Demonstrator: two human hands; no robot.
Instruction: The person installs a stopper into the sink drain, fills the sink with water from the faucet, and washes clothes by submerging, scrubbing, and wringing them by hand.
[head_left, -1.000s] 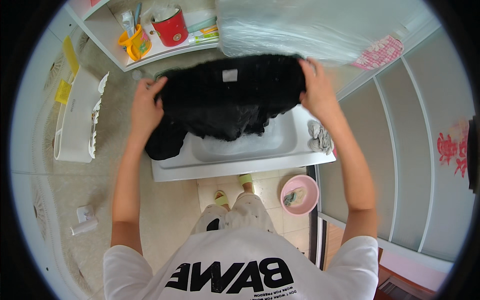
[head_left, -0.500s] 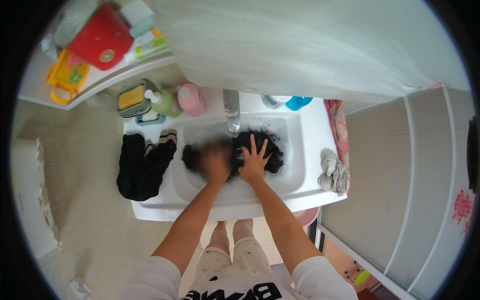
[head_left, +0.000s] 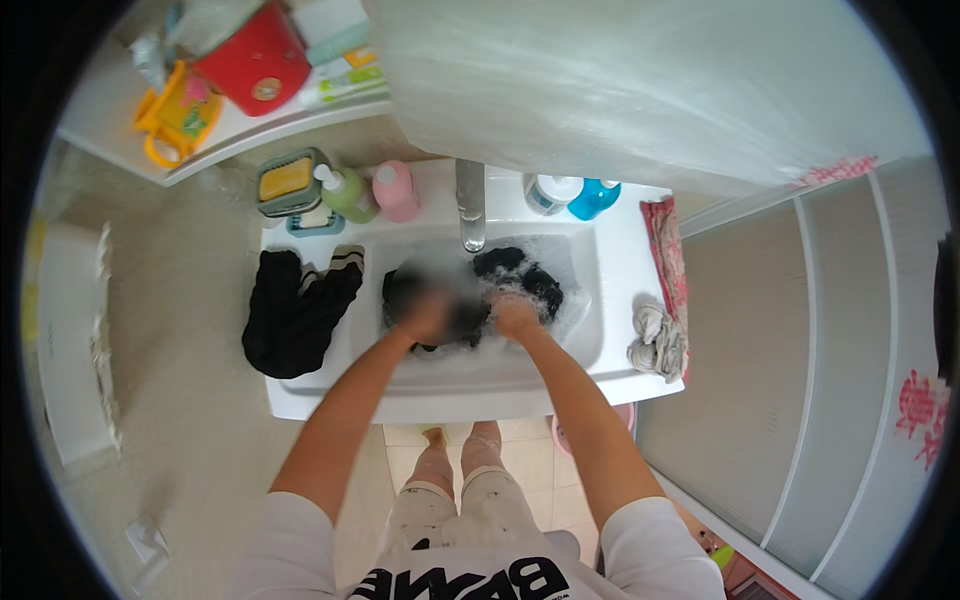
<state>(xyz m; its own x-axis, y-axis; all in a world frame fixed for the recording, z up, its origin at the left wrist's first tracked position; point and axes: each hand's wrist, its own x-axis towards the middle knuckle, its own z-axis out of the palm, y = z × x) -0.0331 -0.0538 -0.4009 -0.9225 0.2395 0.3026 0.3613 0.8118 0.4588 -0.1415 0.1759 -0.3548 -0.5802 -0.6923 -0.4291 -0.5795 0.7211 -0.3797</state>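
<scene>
A wet black garment (head_left: 535, 285) lies bunched in the soapy water of the white sink (head_left: 590, 345), below the chrome faucet (head_left: 471, 205). My right hand (head_left: 513, 313) is down in the suds at the middle of the basin, fingers curled into the black cloth and partly hidden by foam. My left hand (head_left: 425, 318) is at the left part of the same cloth. A blurred patch covers its fingers, so their hold does not show.
Left of the basin lies another black garment (head_left: 290, 325). Behind it stand a soap dish (head_left: 286, 180), a green pump bottle (head_left: 347, 195) and a pink bottle (head_left: 397, 192). A white tub (head_left: 552, 193) and blue bottle (head_left: 595, 199) stand at the back right, a grey cloth (head_left: 657, 345) at the right edge.
My right hand has gone from spread flat on the cloth to curled, lower in the suds. My left hand has shifted slightly. The garment has been pushed about, and the view has shifted a little.
</scene>
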